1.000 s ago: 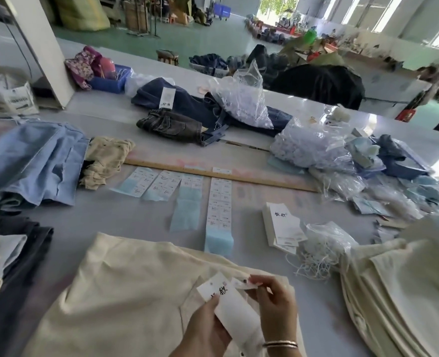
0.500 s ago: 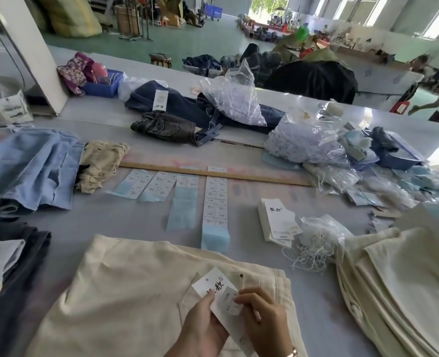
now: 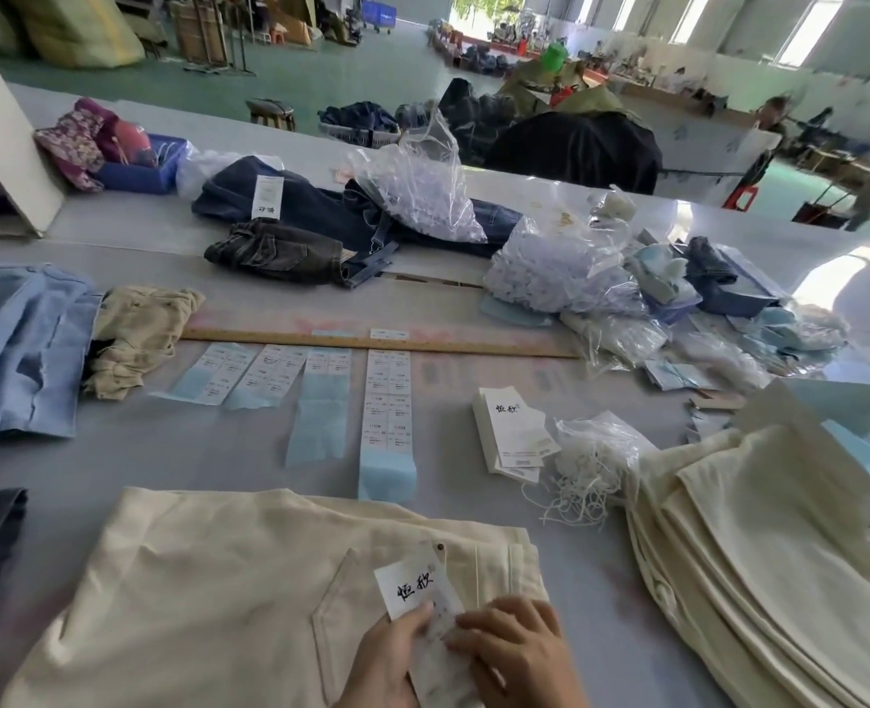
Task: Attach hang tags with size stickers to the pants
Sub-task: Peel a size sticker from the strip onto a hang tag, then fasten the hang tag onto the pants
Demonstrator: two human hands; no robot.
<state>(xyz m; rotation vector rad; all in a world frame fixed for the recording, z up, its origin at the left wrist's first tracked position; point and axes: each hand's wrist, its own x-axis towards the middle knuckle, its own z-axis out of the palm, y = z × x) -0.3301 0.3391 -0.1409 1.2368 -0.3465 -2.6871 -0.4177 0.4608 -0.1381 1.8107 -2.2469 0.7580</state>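
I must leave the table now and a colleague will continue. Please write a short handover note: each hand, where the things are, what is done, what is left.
Left hand: holds the hang tag near its lower end, over the cream pants.
Right hand: fingertips press on the tag's lower part, where a small sticker seems to sit.
Supplies: size sticker strips lie below the wooden ruler; spare tags and a bag of strings are to the right.
Done: a stack of folded cream pants sits at the right; I cannot tell whether they are tagged.
Left: finish the sticker, then attach this tag to the pants.
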